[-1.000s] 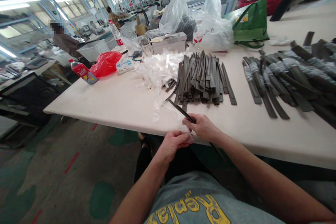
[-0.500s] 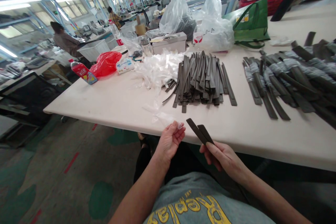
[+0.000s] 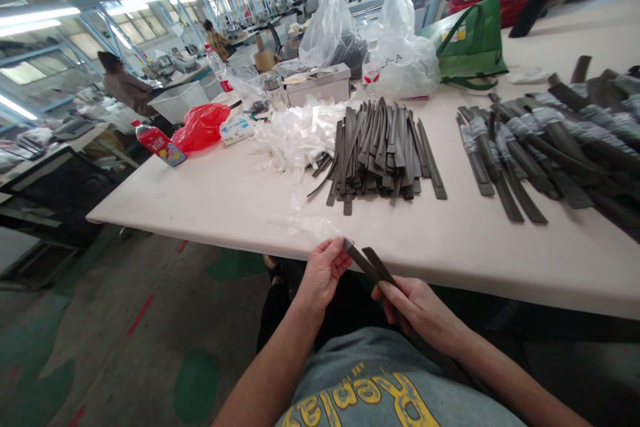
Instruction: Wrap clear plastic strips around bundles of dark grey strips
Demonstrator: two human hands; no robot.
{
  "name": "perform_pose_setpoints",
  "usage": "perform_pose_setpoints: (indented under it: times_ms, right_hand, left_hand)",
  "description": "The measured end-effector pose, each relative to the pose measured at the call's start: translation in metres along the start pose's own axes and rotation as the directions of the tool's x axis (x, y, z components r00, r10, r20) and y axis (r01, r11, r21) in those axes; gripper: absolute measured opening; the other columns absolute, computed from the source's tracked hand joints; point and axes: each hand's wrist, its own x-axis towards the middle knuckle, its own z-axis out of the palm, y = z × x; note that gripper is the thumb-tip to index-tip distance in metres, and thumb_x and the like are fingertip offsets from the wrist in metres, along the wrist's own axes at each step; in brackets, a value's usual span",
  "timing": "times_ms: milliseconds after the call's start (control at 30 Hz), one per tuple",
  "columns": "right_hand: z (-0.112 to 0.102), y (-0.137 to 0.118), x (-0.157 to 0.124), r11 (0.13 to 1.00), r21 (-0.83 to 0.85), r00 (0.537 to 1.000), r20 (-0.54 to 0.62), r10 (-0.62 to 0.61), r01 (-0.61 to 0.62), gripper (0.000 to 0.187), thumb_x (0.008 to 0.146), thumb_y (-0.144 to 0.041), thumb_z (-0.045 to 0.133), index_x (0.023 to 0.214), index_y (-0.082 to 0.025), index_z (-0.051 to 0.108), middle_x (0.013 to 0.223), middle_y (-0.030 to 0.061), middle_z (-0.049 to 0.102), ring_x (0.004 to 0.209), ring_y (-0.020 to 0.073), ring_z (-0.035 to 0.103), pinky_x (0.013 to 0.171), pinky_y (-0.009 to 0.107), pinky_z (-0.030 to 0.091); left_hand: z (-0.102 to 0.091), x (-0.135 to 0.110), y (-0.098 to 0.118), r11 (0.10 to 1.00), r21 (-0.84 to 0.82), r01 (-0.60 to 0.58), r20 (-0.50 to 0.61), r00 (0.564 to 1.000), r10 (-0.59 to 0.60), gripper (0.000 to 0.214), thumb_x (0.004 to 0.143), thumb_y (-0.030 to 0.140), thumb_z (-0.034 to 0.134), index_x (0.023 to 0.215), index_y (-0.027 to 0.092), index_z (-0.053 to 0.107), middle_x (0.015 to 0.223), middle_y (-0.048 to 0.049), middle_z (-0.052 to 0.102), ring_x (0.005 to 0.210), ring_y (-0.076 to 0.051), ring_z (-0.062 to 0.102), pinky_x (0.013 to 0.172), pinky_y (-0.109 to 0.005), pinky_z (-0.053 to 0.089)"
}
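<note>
My right hand (image 3: pixel 417 310) is closed around two flat dark grey-brown straps (image 3: pixel 369 268), whose rounded ends fan apart toward the left. My left hand (image 3: pixel 327 270) pinches the tip of the longer strap between thumb and forefinger, over the table's front edge. A piece of thin clear film (image 3: pixel 315 228) lies just beyond the left fingers; whether they still hold part of it I cannot tell. Farther in, a heap of similar loose straps (image 3: pixel 377 153) rests beside a pile of crumpled white film pieces (image 3: pixel 303 133).
Tied bundles of straps (image 3: pixel 545 140) cover the right side of the pale table (image 3: pixel 215 197). A green bag (image 3: pixel 475 47), clear plastic bags (image 3: pixel 405 57) and a grey box (image 3: pixel 320 85) stand behind. A red bag (image 3: pixel 203 128) and a drink bottle (image 3: pixel 157 143) sit at left. People work in the background.
My right hand has brought the two straps left and slightly down. The longer strap's tip now meets my left fingers, which held clear film apart from it before.
</note>
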Motion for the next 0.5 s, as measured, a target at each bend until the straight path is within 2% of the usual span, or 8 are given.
perform_pose_setpoints:
  times_ms: [133,233,333,400,500]
  right_hand:
    - [0.004,-0.003,0.013,0.990,0.143,0.999,0.041,-0.016,0.010,0.048,0.089,-0.059,0.040,0.091,-0.014,0.058,0.058,-0.0003,0.059,0.039,0.0080,0.047,0.039,0.018,0.032]
    - [0.007,-0.006,0.013,0.968,0.251,0.997,0.083,-0.010,-0.011,0.055,0.086,-0.065,0.041,0.101,-0.014,0.056,0.067,0.0025,0.063,0.044,0.0097,0.053,0.041,0.019,0.035]
    - [0.006,-0.003,0.003,0.991,0.133,0.997,0.069,-0.018,0.009,0.056,0.086,-0.066,0.042,0.100,-0.014,0.057,0.072,0.0041,0.065,0.050,0.0119,0.057,0.046,0.021,0.038]
    - [0.004,0.002,-0.002,0.999,0.039,0.999,0.047,-0.024,0.022,0.057,0.087,-0.068,0.038,0.096,-0.015,0.057,0.068,0.0035,0.063,0.050,0.0128,0.057,0.046,0.022,0.039]
    - [0.002,0.008,0.005,1.000,-0.008,1.000,-0.009,-0.025,0.025,0.061,0.086,-0.073,0.031,0.093,-0.018,0.056,0.062,0.0020,0.061,0.047,0.0136,0.056,0.045,0.023,0.039]
  left_hand:
    - [0.002,-0.004,-0.008,0.997,0.077,0.008,0.029,1.000,-0.010,0.029,0.065,0.034,0.081,0.080,0.014,0.067,0.078,-0.0027,0.072,0.070,-0.012,0.066,0.069,-0.023,0.050]
    - [0.001,0.000,0.003,0.995,0.065,-0.071,0.015,0.997,0.070,0.028,0.065,0.034,0.080,0.078,0.014,0.067,0.077,-0.0026,0.072,0.070,-0.011,0.065,0.071,-0.023,0.050]
    - [-0.002,0.006,0.025,0.980,0.011,-0.197,-0.070,0.978,0.197,0.028,0.062,0.033,0.082,0.076,0.015,0.066,0.077,-0.0023,0.072,0.072,-0.011,0.066,0.073,-0.023,0.050]
    - [-0.002,0.005,0.030,0.975,0.032,-0.220,-0.095,0.970,0.223,0.026,0.062,0.033,0.082,0.075,0.015,0.067,0.078,-0.0027,0.072,0.072,-0.012,0.065,0.073,-0.024,0.049]
    - [0.005,-0.006,0.013,0.964,0.202,-0.173,0.028,0.985,0.171,0.023,0.069,0.034,0.076,0.077,0.013,0.070,0.078,-0.0055,0.071,0.070,-0.013,0.062,0.070,-0.024,0.047]
